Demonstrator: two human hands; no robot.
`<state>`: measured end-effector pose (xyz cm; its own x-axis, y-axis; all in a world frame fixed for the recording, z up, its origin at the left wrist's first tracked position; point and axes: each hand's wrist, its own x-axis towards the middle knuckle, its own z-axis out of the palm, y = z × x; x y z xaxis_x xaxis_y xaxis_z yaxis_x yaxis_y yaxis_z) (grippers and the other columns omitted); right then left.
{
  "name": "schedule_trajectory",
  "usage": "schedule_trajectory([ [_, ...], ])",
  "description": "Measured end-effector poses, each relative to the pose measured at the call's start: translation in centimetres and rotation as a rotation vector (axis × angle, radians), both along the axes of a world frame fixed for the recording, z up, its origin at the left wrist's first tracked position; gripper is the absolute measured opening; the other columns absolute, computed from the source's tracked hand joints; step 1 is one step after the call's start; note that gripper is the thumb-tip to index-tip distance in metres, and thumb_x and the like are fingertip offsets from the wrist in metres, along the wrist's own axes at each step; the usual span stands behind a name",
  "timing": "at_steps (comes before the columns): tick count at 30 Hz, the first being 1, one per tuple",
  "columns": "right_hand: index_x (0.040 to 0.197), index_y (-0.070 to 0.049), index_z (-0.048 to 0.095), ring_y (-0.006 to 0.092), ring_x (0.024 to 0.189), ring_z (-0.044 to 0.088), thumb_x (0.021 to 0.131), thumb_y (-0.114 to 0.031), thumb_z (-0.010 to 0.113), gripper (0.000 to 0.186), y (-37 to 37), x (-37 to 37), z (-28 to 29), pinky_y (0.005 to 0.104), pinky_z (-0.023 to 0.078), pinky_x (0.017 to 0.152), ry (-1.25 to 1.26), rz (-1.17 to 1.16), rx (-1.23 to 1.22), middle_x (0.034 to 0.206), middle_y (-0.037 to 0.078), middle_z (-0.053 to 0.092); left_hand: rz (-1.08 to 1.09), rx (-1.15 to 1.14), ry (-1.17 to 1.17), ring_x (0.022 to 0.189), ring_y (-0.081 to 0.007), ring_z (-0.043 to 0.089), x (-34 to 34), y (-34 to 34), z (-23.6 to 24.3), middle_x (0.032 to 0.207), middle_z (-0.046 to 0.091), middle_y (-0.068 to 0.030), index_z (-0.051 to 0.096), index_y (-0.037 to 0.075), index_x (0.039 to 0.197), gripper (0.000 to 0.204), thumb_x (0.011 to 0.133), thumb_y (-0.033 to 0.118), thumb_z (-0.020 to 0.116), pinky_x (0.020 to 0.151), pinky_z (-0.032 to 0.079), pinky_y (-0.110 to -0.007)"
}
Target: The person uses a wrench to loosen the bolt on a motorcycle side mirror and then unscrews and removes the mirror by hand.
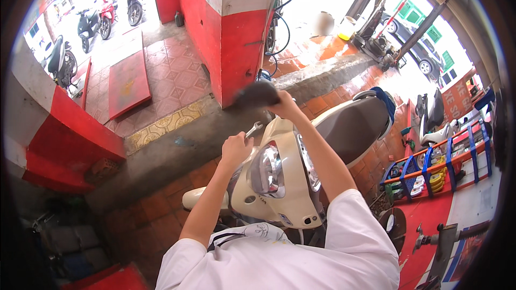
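A cream scooter (285, 209) with a dark brown seat (349, 129) stands directly before me, its headlight between my forearms. My left hand (236, 149) is closed around a silver open-end wrench (255, 128), whose jaw points up and away over the scooter's front. My right hand (283, 105) reaches over the handlebar area and grips a rounded black scooter mirror (256, 95), which is smeared by motion. The mirror's stem and its mount are hidden, so I cannot tell whether it is attached.
A red-and-white pillar (236, 53) rises just beyond my hands. At the right stands a blue-and-orange rack (430, 174) with colourful items. A red ramp (129, 84) lies at the left, near parked scooters (88, 26). A concrete ledge (322, 75) runs behind.
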<state>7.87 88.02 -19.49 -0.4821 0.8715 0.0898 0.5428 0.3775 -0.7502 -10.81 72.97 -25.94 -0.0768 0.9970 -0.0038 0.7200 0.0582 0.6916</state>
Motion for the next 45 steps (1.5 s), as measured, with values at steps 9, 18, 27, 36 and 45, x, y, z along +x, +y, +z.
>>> schedule_trajectory([
  [9, 0.095, -0.008, 0.055, 0.0161, 0.080, 0.062, 0.100, -0.030, 0.058, 0.023, 1.8, 5.5, -1.6, 0.0343, 0.052, 0.071, 1.095, -0.497, -0.520, 0.084, 0.003, 0.057, -0.074, 0.053, 0.015, 0.078, -0.0441, 0.065, 2.1, 0.6, 1.6, 0.078, 0.067, -0.0228, 0.064, 0.002, 0.086, 0.037, 0.096, 0.036, 0.053, 0.072, 0.051, -0.052],
  [18, 0.099, 0.001, 0.061, 0.0193, 0.071, 0.061, 0.081, -0.033, 0.077, 0.041, -0.7, 0.7, 1.9, 0.0339, 0.049, 0.066, -0.065, -0.038, 0.015, 0.079, 0.007, 0.062, -0.071, 0.044, 0.111, 0.081, -0.0446, 0.065, 3.0, 2.2, 1.2, 0.081, 0.068, -0.0238, 0.065, 0.001, 0.090, 0.034, 0.097, 0.032, 0.051, 0.074, 0.051, -0.052],
  [27, 0.088, -0.012, 0.054, 0.0174, 0.066, 0.059, 0.098, -0.036, 0.061, 0.027, 2.1, 6.9, -2.0, 0.0380, 0.050, 0.061, 1.247, -0.365, -0.544, 0.068, 0.002, 0.054, -0.077, 0.031, 0.044, 0.080, -0.0444, 0.065, 3.1, 2.4, 1.0, 0.080, 0.067, -0.0238, 0.066, 0.001, 0.091, 0.033, 0.096, 0.031, 0.052, 0.073, 0.050, -0.052],
  [36, 0.098, -0.002, 0.065, 0.0144, 0.069, 0.057, 0.075, -0.023, 0.079, 0.034, 0.5, 0.4, -0.3, 0.0312, 0.048, 0.064, 0.090, -0.010, 0.146, 0.077, 0.004, 0.061, -0.088, 0.007, 0.089, 0.083, -0.0445, 0.067, 2.5, 3.4, 0.6, 0.086, 0.069, -0.0251, 0.067, 0.000, 0.092, 0.036, 0.095, 0.032, 0.051, 0.077, 0.052, -0.052],
  [45, 0.111, -0.011, 0.053, 0.0158, 0.085, 0.063, 0.102, -0.041, 0.051, 0.032, 1.4, 8.4, -0.8, 0.0304, 0.049, 0.073, 0.870, -0.388, -0.471, 0.087, 0.003, 0.063, -0.097, 0.018, 0.023, 0.082, -0.0442, 0.067, 3.1, 3.4, 1.2, 0.085, 0.068, -0.0255, 0.067, 0.001, 0.091, 0.035, 0.095, 0.032, 0.051, 0.076, 0.053, -0.052],
])
